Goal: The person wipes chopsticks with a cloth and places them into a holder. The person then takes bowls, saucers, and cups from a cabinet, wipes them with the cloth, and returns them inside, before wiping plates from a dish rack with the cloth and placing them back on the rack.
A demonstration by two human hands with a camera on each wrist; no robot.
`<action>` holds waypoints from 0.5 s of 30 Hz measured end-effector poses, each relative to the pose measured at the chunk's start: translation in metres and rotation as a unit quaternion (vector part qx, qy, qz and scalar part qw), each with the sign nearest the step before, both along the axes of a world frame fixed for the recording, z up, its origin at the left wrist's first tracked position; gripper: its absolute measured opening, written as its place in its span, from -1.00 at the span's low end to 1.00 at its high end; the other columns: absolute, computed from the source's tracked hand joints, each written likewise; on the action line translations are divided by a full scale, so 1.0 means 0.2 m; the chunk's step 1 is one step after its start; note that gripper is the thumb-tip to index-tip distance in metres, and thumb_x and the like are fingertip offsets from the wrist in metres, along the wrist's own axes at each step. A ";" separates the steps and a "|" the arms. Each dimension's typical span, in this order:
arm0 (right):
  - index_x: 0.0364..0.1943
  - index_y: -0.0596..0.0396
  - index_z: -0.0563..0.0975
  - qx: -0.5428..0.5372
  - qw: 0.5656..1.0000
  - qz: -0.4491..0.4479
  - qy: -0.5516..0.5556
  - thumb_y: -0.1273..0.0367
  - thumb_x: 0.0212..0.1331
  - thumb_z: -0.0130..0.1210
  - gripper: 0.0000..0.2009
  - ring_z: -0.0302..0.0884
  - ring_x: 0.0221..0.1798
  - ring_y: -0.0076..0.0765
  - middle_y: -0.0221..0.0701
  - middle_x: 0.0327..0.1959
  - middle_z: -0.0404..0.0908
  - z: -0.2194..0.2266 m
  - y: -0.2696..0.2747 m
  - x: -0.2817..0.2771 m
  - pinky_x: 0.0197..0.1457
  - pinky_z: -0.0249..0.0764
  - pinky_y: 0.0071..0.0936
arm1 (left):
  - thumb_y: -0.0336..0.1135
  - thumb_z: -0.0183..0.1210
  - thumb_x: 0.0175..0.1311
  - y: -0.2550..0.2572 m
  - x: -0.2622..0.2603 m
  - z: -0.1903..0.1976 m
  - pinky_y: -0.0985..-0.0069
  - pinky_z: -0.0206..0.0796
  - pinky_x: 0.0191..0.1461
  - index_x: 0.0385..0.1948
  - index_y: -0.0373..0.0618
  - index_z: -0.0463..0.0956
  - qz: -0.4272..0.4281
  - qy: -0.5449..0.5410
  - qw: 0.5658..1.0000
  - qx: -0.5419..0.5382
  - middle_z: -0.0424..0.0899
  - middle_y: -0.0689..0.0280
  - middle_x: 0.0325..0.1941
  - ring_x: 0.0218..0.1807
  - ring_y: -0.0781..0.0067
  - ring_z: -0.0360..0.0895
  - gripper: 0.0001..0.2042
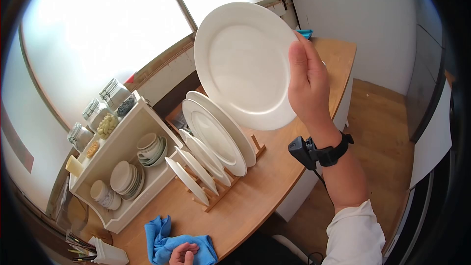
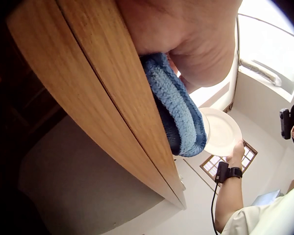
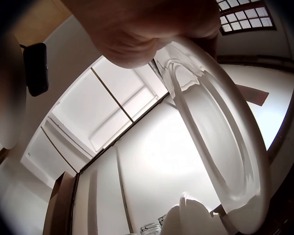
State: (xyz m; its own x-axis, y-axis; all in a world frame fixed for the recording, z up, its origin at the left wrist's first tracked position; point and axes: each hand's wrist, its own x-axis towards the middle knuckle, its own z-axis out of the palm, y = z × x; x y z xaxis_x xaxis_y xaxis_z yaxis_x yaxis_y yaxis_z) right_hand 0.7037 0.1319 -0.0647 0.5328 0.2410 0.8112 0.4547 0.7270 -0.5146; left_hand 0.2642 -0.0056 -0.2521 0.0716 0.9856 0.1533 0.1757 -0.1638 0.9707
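Observation:
My right hand (image 1: 311, 76) grips a large white plate (image 1: 245, 64) by its right rim, thumb on the front face. The plate is raised and tilted above a wooden rack (image 1: 221, 201). In the right wrist view the plate (image 3: 215, 127) shows from its edge, below the right hand (image 3: 152, 24). Several white plates (image 1: 216, 132) of different sizes lean in the rack's slots. At the table's front edge lies a crumpled blue cloth (image 1: 157, 245). My left hand (image 1: 184, 254) rests on it with loosely curled fingers, and the left wrist view shows the cloth (image 2: 186, 117) beneath that hand (image 2: 186, 39).
On the wooden table (image 1: 274, 206), a white shelf (image 1: 142, 191) left of the rack holds stacked bowls (image 1: 128, 179) and cups. Glass jars (image 1: 93, 110) line its top. A white holder (image 1: 108, 252) with thin sticks stands at the lower left. Windows rise behind.

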 end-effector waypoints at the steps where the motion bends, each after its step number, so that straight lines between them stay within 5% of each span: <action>1: 0.11 0.17 0.48 0.010 1.000 -0.003 -0.007 0.20 0.48 -0.14 -0.64 0.47 -0.26 -0.61 -0.43 -0.27 0.61 0.00 0.02 0.01 -0.12 0.41 -0.62 | -0.42 0.03 0.42 0.00 0.01 0.00 0.43 0.39 0.18 0.06 -0.29 0.46 0.003 -0.005 1.000 -0.004 0.63 0.20 0.00 0.02 0.38 0.57 -0.74; 5: 0.09 0.16 0.47 0.016 0.999 -0.039 -0.026 0.19 0.46 -0.12 -0.65 0.58 -0.36 -0.44 -0.28 -0.34 0.64 -0.04 0.08 0.01 -0.26 0.47 -0.49 | -0.41 0.04 0.42 0.01 0.00 0.00 0.43 0.39 0.17 0.07 -0.29 0.46 0.001 -0.001 1.000 -0.004 0.63 0.19 -0.01 0.02 0.37 0.58 -0.74; 6: 0.07 0.14 0.47 0.010 0.998 -0.045 -0.034 0.20 0.45 -0.10 -0.67 0.65 -0.35 -0.21 -0.13 -0.36 0.64 -0.05 0.09 0.00 -0.29 0.50 -0.41 | -0.41 0.04 0.42 0.01 0.01 0.00 0.44 0.39 0.16 0.06 -0.29 0.46 0.003 0.007 1.000 0.000 0.64 0.19 -0.01 0.02 0.37 0.58 -0.74; 10: 0.04 0.11 0.49 -0.043 0.998 -0.027 -0.030 0.20 0.44 -0.11 -0.68 0.64 -0.38 0.01 -0.08 -0.42 0.62 -0.07 0.06 -0.04 -0.34 0.50 -0.33 | -0.40 0.05 0.42 0.01 0.02 0.03 0.43 0.39 0.15 0.05 -0.30 0.47 0.007 0.042 0.999 0.011 0.64 0.19 -0.04 0.01 0.36 0.59 -0.74; 15: 0.05 0.11 0.48 -0.060 0.997 0.000 -0.049 0.20 0.44 -0.12 -0.68 0.63 -0.34 0.05 -0.08 -0.37 0.64 -0.13 0.11 -0.05 -0.33 0.52 -0.23 | -0.40 0.05 0.41 0.00 0.02 0.03 0.43 0.40 0.15 0.04 -0.30 0.48 0.017 0.047 0.999 0.008 0.65 0.20 -0.05 -0.02 0.37 0.59 -0.75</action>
